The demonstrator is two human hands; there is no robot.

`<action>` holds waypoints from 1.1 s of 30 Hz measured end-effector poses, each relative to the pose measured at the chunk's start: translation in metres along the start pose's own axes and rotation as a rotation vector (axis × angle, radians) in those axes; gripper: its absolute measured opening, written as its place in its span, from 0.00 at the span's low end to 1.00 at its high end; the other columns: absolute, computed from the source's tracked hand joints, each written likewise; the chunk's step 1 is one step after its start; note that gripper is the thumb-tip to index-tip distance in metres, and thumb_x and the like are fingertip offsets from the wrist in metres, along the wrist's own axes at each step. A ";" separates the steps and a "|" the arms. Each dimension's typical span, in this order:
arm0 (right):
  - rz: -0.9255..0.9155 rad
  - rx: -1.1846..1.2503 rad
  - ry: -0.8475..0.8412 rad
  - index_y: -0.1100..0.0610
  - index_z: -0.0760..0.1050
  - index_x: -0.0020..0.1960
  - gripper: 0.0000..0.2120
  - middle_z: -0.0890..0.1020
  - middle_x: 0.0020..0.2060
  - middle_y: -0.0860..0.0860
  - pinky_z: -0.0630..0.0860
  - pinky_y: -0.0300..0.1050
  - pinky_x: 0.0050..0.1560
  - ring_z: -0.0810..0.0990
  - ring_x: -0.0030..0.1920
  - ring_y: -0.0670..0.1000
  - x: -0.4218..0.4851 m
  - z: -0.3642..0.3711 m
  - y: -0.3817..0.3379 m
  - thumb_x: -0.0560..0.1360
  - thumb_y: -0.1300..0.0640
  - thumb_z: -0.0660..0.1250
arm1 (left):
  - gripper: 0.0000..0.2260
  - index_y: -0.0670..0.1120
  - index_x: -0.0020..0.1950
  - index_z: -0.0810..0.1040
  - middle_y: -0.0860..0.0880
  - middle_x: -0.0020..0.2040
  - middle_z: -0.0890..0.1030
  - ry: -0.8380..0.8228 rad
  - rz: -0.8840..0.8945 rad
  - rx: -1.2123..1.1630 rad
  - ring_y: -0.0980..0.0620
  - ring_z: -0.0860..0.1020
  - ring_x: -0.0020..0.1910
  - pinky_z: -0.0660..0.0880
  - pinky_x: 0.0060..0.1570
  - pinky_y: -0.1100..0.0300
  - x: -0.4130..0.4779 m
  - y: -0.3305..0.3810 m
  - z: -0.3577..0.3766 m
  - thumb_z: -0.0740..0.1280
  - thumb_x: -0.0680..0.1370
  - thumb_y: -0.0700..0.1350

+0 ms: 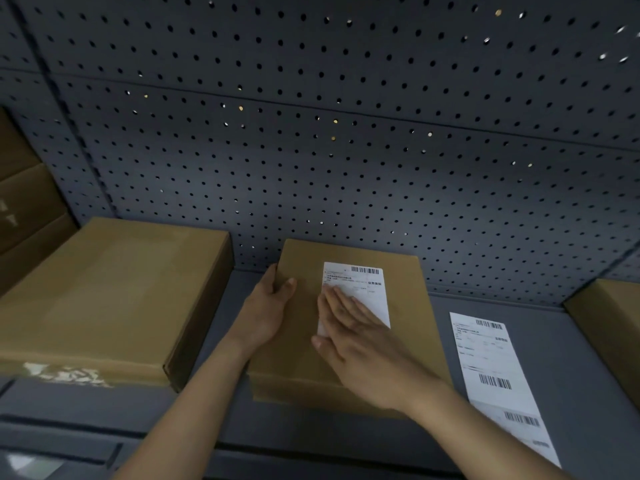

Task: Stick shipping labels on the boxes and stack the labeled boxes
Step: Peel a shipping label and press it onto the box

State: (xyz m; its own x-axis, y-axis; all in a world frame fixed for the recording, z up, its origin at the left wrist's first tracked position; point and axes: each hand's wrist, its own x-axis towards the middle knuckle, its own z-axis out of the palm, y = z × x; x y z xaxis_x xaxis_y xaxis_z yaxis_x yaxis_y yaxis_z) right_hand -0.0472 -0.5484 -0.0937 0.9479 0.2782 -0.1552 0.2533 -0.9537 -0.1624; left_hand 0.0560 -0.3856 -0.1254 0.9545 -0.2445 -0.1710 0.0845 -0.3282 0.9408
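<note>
boxes: a closed brown middle box (407, 306) lies flat on the grey surface (561, 375); a larger closed box (114, 296) lies just beside it on the left, apart from it. all lids are shut, so no contents show.
label on box: a white shipping label (367, 289) lies on top of the middle box, toward its far end, barcode at the far edge.
spare labels: a long white strip of labels (485, 358) with several barcodes lies on the surface just right of the middle box.
other boxes: a stack of brown boxes (24, 202) stands at the far left; another brown box (613, 323) sits at the right.
backdrop: a dark pegboard wall (346, 133) rises behind the surface.
hidden or unclear: the near part of the shipping label is covered by the right hand; the stack and the right-edge box are cut off by the frame; the printed text is too blurred to read; pale torn patches mark the near edge of the larger box.
left hand (268, 308): grips the left edge of the middle box, thumb on top, fingers curled round the side.
right hand (360, 348): flat, fingers (341, 306) straight and close together, pressing on the shipping label.
</note>
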 end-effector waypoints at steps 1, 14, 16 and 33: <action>0.022 0.009 0.006 0.55 0.34 0.79 0.32 0.33 0.77 0.47 0.30 0.39 0.74 0.29 0.75 0.42 0.004 -0.001 0.007 0.81 0.40 0.37 | 0.14 0.55 0.69 0.70 0.55 0.57 0.79 -0.002 0.004 -0.004 0.61 0.78 0.51 0.69 0.42 0.68 0.000 0.000 0.000 0.59 0.83 0.52; 0.178 0.033 0.065 0.56 0.38 0.80 0.31 0.39 0.79 0.51 0.39 0.45 0.78 0.37 0.78 0.45 0.052 -0.004 0.073 0.83 0.40 0.37 | 0.19 0.53 0.74 0.67 0.55 0.63 0.78 -0.005 -0.033 -0.050 0.56 0.78 0.56 0.70 0.45 0.69 -0.002 0.000 0.002 0.59 0.83 0.53; 0.181 0.042 0.114 0.56 0.41 0.80 0.31 0.42 0.80 0.50 0.39 0.43 0.77 0.39 0.78 0.45 0.050 -0.004 0.072 0.83 0.40 0.39 | 0.18 0.53 0.74 0.66 0.59 0.58 0.76 0.010 -0.029 -0.022 0.60 0.76 0.51 0.68 0.41 0.73 -0.006 0.005 0.003 0.59 0.83 0.52; 0.577 0.641 0.491 0.56 0.66 0.74 0.23 0.77 0.66 0.56 0.66 0.42 0.51 0.74 0.65 0.57 -0.072 -0.008 0.066 0.82 0.48 0.59 | 0.24 0.48 0.76 0.67 0.49 0.72 0.72 0.130 -0.008 0.058 0.49 0.70 0.70 0.66 0.68 0.56 -0.045 0.007 -0.019 0.63 0.81 0.53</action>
State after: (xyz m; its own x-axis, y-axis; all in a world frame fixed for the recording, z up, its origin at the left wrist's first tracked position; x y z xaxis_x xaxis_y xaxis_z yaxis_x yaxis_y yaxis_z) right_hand -0.0971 -0.6322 -0.0859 0.9047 -0.4256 0.0211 -0.2872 -0.6457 -0.7076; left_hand 0.0191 -0.3590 -0.1055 0.9831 -0.1229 -0.1355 0.0791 -0.3824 0.9206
